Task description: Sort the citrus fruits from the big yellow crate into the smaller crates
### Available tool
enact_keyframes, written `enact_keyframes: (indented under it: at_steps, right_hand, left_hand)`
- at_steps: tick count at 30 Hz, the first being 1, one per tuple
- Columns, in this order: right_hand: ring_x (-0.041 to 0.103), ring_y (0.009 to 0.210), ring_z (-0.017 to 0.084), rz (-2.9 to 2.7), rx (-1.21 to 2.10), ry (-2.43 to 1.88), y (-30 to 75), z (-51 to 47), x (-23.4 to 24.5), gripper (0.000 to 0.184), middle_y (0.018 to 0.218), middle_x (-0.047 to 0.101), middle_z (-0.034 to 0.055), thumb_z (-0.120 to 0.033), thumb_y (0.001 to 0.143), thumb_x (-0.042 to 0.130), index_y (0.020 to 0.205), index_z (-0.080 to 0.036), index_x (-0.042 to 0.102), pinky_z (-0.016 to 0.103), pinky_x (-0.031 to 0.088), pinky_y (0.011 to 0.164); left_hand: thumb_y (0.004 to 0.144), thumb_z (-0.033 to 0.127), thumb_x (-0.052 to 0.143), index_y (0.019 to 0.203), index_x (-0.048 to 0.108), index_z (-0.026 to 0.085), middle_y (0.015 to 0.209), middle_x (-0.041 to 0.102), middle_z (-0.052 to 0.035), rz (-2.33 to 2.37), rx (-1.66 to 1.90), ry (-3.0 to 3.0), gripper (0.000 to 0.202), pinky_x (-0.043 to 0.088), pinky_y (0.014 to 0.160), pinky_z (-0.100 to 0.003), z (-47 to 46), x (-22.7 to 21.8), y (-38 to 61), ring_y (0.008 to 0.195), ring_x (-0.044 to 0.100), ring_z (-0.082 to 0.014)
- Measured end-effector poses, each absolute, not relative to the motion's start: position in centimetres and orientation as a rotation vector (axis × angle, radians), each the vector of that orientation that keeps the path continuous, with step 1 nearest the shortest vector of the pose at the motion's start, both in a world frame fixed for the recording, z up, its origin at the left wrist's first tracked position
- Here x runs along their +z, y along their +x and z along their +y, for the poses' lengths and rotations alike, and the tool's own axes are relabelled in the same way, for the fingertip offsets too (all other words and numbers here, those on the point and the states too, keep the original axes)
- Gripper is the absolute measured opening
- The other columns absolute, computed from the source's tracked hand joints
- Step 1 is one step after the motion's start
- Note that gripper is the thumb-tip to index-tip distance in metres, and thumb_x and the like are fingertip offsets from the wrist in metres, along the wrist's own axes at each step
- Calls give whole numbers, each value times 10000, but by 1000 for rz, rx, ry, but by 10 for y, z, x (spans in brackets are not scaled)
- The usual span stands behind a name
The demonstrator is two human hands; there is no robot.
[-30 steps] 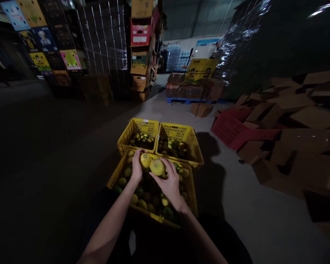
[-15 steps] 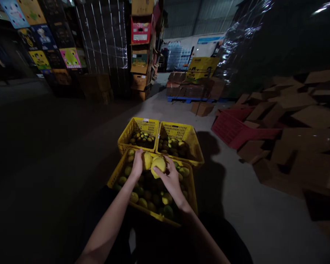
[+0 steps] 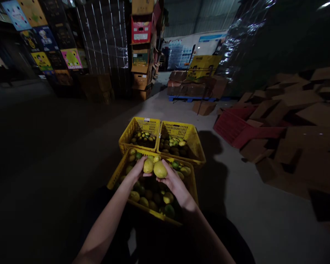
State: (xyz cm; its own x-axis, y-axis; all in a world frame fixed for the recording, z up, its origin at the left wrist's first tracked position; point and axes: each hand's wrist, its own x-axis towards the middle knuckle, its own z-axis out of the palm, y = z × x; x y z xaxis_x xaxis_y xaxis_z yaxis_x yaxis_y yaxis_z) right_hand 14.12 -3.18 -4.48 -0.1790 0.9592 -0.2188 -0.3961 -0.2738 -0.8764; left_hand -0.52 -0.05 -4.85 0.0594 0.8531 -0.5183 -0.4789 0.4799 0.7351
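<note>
My left hand is closed around a yellow lemon, its fingers curled beneath the fruit. Beside it, my right hand grips a second, slightly larger-looking lemon, with the thumb along its upper right side. The two lemons are side by side above the near yellow crate, which holds many yellow and green lemons. Another small lemon shows just behind the held pair; whether it is touched by a hand I cannot tell. The lower fingers of both hands are partly hidden.
Behind the near crate stand a left yellow crate and a right yellow crate, each with lemons inside. To the right, a red crate lies against a heap of flattened cardboard. A loaded blue pallet sits farther back.
My right hand has turned and lowered its lemon slightly. My left hand, upright against its lemon before, now cups it from below. The view has shifted a little.
</note>
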Motion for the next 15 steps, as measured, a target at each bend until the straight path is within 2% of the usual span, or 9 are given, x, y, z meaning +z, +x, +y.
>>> enact_keyframes:
  at_steps: [5, 10, 15]
  right_hand:
    - [653, 767, 205, -879, 1702, -856, 146, -28, -49, 276, 926, 684, 62, -415, 791, 580, 959, -198, 617, 334, 555, 642]
    - [659, 696, 234, -647, 1749, -856, 149, -20, -44, 208, 751, 691, 50, -388, 747, 551, 815, -198, 601, 398, 559, 652]
    - [654, 629, 186, -555, 1673, -836, 151, -16, -48, 201, 762, 690, -13, -357, 720, 627, 877, -240, 583, 356, 554, 642]
  left_hand:
    - [785, 286, 630, 895, 596, 153, 781, 679, -56, 1025, 1086, 385, 177, 548, 654, -291, 1, -47, -8, 689, 660, -163]
    - [823, 339, 587, 889, 619, 115, 717, 674, -51, 930, 1102, 225, 236, 567, 599, -291, 0, -41, -12, 602, 643, -145]
    - [820, 273, 583, 870, 611, 102, 695, 675, -54, 840, 1124, 166, 180, 565, 590, -246, -1, -38, -13, 584, 639, -129]
